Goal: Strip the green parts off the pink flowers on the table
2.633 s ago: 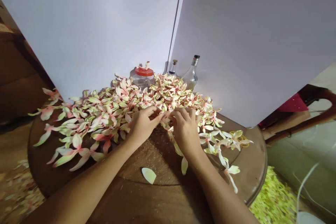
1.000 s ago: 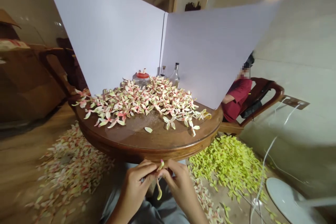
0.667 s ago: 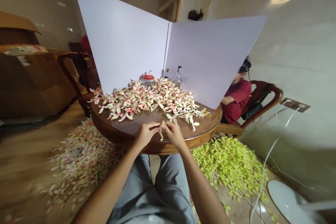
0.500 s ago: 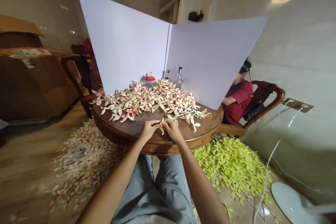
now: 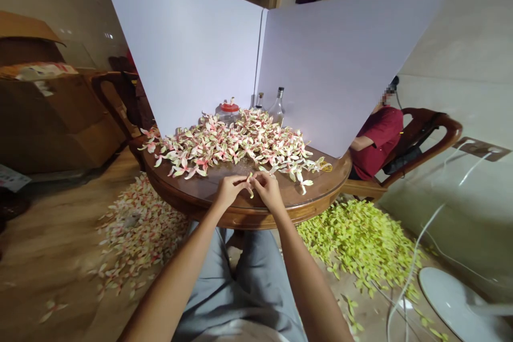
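Observation:
Over the near edge of the round table (image 5: 240, 200), my left hand (image 5: 229, 192) pinches one small pale flower piece (image 5: 250, 186) with curling petals. My right hand (image 5: 268, 191) is closed at its other side, thumb and fingertips at the petals. A heap of similar white, pink and pale green flower pieces (image 5: 224, 141) covers the table just beyond my hands. One loose piece (image 5: 303, 182) lies to the right of my right hand. My fingertips partly hide the piece I hold.
Behind the heap stand a red-lidded jar (image 5: 229, 109), a glass bottle (image 5: 278, 107) and a white folding panel (image 5: 200, 48). Pink-white pieces (image 5: 140, 230) and yellow-green pieces (image 5: 356, 240) lie heaped on the floor. A person in a red shirt (image 5: 380, 136) sits at right, near white cables (image 5: 417, 251).
The view has tilted and shifted slightly, so the panel looks larger. My right hand has drawn a little away from my left, and the flower piece shows more between them.

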Available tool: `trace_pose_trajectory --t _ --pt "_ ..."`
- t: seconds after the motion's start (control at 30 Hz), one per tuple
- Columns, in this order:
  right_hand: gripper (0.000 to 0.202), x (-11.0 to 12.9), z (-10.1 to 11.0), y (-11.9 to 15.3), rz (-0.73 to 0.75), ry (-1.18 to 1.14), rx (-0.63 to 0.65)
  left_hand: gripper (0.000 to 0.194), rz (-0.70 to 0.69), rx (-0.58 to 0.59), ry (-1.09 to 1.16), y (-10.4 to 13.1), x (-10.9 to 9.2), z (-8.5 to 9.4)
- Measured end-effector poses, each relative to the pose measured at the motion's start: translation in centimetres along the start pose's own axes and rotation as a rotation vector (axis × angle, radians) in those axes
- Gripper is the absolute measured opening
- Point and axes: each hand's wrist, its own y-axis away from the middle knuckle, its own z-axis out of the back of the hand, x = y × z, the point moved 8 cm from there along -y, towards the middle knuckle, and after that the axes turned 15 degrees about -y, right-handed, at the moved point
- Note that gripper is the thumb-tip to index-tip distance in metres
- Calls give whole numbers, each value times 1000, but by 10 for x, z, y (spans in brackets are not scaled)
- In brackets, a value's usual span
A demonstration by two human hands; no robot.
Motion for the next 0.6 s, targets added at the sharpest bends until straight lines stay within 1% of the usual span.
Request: trace_pose_trajectory --t 0.13,0.23,0.3,0.37,0.43,0.53,0.6 --pt "30 -5 -1 0 7 -3 7 21 -19 -46 -26 0 -2 1" --pt "29 -8 -2 0 13 -13 8 20 -26 -52 -25 -1 -2 3" --pt "28 -9 -2 1 15 -35 8 22 -13 -47 -16 -2 -1 3" --pt "26 -8 -1 1 16 -72 -1 26 21 -73 -11 -3 3 5" --pt "26 -8 4 1 22 -126 -43 27 74 -147 -7 -4 7 10" --pt "29 -9 17 1 37 -234 -166 30 160 -287 25 -3 16 17" --pt "31 -12 25 1 41 -307 -242 32 204 -358 69 -2 22 20"
